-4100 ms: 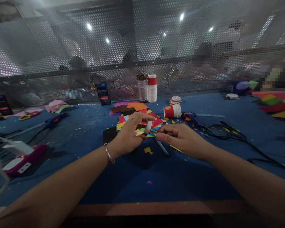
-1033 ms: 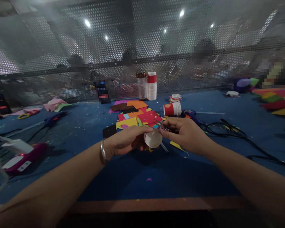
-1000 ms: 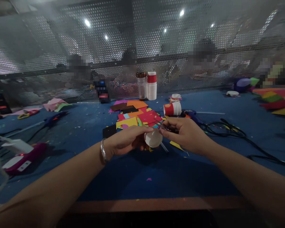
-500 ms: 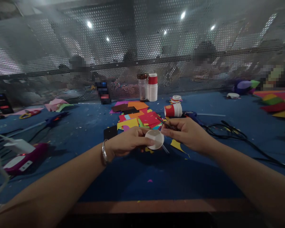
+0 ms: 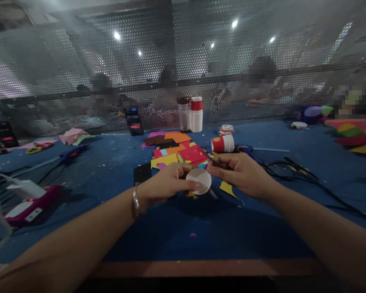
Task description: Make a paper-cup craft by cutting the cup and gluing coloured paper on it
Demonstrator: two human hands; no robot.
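Observation:
My left hand (image 5: 173,181), a silver bangle on its wrist, is closed on a small round white piece that looks like a cut-down paper cup (image 5: 203,178). The thumb presses inside it, and the fingers behind are mostly hidden. Just to the right, my right hand (image 5: 236,171) is closed round the dark handles of scissors (image 5: 208,157), whose narrow blades point up and left. The blades are apart from the cup piece. Beyond the hands lie coloured paper sheets (image 5: 195,153), a yellow paper scrap (image 5: 227,187) and a red-and-white paper cup (image 5: 222,144) on its side.
A glass bottle (image 5: 183,116) and a stack of paper cups (image 5: 197,118) stand by the perforated screen. Glue guns lie left (image 5: 73,154) and right (image 5: 244,149), with a black cable (image 5: 301,173) on the right. A purple power strip (image 5: 38,205) sits at left.
The white cup piece has tilted slightly in my left hand, showing more of its inside. Both hands stay in nearly the same place, and the view has shifted a little.

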